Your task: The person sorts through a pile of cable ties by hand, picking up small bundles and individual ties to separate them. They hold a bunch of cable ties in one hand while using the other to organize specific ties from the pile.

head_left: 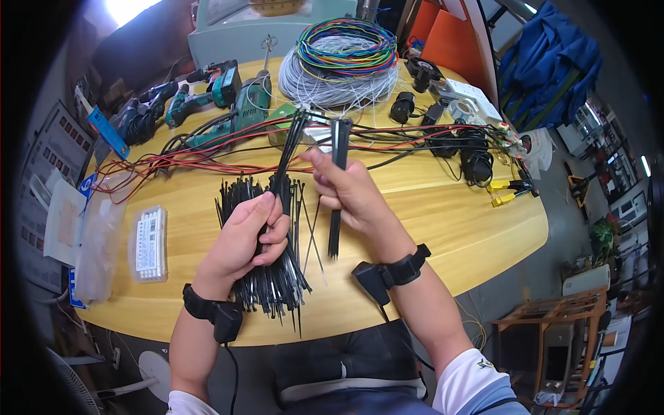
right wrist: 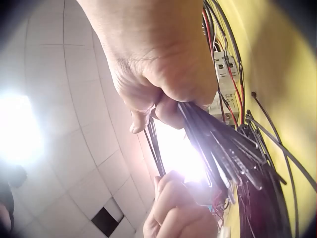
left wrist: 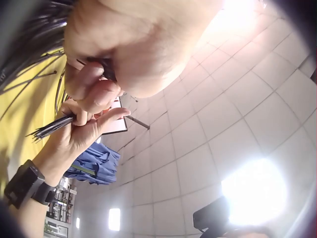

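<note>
My left hand (head_left: 245, 235) grips several black cable ties, whose upper ends fan out above the fist in the head view. Under and around that hand lies a large pile of black cable ties (head_left: 273, 287) on the wooden table. To its right, my right hand (head_left: 349, 190) holds a neat upright bundle of cable ties (head_left: 335, 232), its fingers curled round the middle. In the right wrist view the bundle's loose ends (right wrist: 223, 148) spread out below the palm. The left wrist view shows the left fingers (left wrist: 94, 91) folded tightly into the palm.
Red and black wires (head_left: 228, 162) run across the table behind the hands. Further back are a coil of grey cable (head_left: 339, 86) with coloured wire on top, and a green power drill (head_left: 252, 97). A clear case of white sticks (head_left: 149, 243) lies left, yellow-handled clamps (head_left: 508, 194) right.
</note>
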`<state>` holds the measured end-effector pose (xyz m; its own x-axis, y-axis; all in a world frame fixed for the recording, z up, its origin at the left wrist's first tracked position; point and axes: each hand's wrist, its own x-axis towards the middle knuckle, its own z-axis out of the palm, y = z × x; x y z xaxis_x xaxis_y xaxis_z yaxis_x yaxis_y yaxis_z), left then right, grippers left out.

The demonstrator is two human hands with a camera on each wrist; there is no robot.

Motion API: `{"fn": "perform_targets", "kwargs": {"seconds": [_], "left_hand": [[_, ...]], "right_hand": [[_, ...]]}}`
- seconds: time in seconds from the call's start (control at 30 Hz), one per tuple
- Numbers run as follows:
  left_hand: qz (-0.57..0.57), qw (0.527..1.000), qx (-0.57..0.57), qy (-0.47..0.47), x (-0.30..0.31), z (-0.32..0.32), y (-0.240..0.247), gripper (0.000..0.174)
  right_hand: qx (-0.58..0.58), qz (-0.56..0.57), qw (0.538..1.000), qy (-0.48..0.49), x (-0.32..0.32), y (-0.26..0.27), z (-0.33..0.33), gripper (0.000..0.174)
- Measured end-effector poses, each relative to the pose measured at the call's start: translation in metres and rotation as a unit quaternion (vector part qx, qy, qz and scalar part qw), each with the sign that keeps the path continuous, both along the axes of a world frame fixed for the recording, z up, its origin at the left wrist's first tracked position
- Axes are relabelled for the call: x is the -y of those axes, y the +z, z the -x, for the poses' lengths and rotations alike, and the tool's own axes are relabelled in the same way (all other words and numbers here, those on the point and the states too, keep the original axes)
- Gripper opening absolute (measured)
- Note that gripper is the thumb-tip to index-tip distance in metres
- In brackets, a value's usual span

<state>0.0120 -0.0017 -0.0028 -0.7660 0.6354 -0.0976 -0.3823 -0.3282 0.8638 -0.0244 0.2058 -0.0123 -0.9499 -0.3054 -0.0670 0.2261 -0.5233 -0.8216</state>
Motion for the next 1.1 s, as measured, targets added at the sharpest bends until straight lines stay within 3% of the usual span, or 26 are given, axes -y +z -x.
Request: {"fn": "perform_targets", "kwargs": {"seconds": [0.17, 0.4, 0.83, 1.1], "left_hand": [[-0.012, 1.000, 0.005, 0.012, -0.005, -0.002, -0.003, 0.038], [-0.008, 1.000, 0.019, 0.000, -0.012, -0.006, -0.006, 0.037], [0.027, 0.998, 0.019, -0.048, -0.017, -0.009, -0.012, 0.037], [-0.034, 0.999, 0.000, 0.021, -0.018, -0.009, -0.010, 0.039]], "right_hand": [[0.001, -0.033, 0.998, 0.045, 0.019, 0.001, -0.011, 0.028], [0.003, -0.037, 0.999, 0.029, 0.022, 0.000, -0.013, 0.036], [0.040, -0.023, 0.999, 0.000, 0.028, -0.006, -0.012, 0.035], [0.024, -0.008, 1.000, -0.012, 0.028, -0.007, -0.011, 0.035]]}}
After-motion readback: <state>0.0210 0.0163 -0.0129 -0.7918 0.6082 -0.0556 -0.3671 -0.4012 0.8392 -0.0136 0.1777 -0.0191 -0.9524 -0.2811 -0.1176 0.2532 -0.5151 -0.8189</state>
